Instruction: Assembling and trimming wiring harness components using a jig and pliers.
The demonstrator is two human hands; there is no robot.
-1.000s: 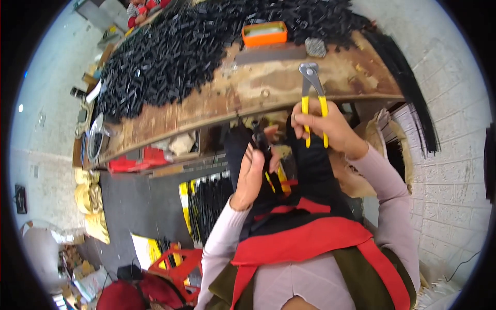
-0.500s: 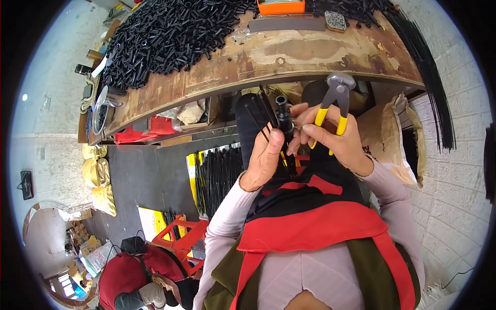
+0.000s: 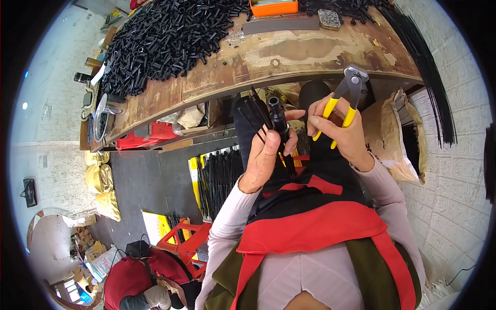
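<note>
Just below the edge of a wooden tabletop [image 3: 294, 51], a person's two hands work side by side above the lap, one on a black tube [image 3: 279, 121], one on yellow-handled pliers [image 3: 350, 103].

Seen from the head, the left hand [image 3: 263, 157] rises with its thumb up, fingers clamped around the tube, which stands with its ringed mouth upward; the far fingers are partly hidden behind it, and its lower end is lost against dark clothing. Thin black rods [image 3: 251, 116] lean just left of the tube; whether that hand grips them cannot be told. The right hand [image 3: 342, 132], forearm angled in from the right, is closed on the pliers, head up, handles spread; whether its fingertips pinch anything else is unclear. An orange box [image 3: 274, 8] is cut off above.
</note>
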